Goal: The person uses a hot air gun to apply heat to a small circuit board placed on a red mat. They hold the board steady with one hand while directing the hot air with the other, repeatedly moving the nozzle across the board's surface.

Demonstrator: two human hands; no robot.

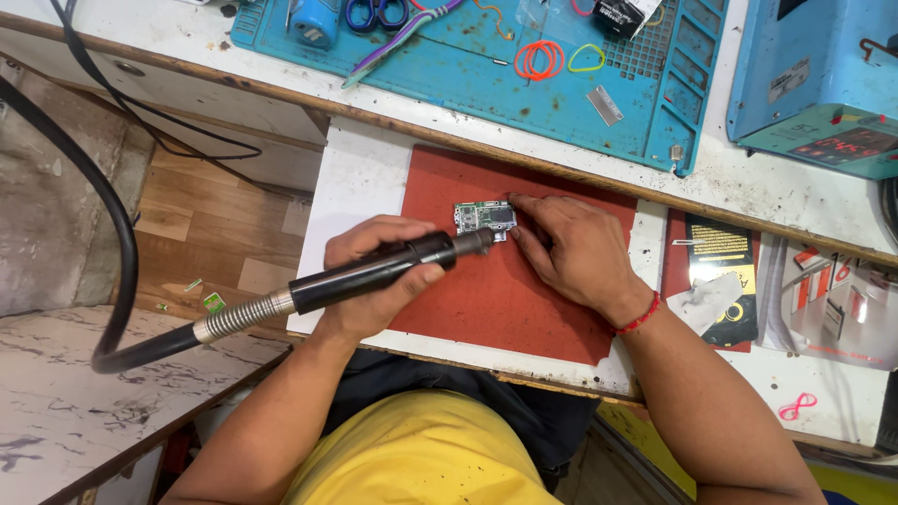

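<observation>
The left hand (374,281) is closed around a black hot-air wand (374,269), its nozzle lying right at the near edge of a small circuit board (485,219). From the wand's back end a ribbed metal collar and a thick black hose (112,243) curve away to the left, out over the wooden floor.

The right hand (571,251) rests flat on a red mat (505,299), fingertips pressed against the board's right edge; it pins the board rather than gripping it, fingers loosely bent. A red thread band sits on that wrist.

The board lies near the far edge of the red mat, just short of the wooden lip of the raised bench behind it (so there is little room beyond it). Most of the mat toward the person is bare. On the raised bench lies a blue work mat (486,65) with orange and yellow rubber bands, and a blue box-shaped machine (814,84) stands at the right. Printed packets (720,271) lie right of the red mat.
</observation>
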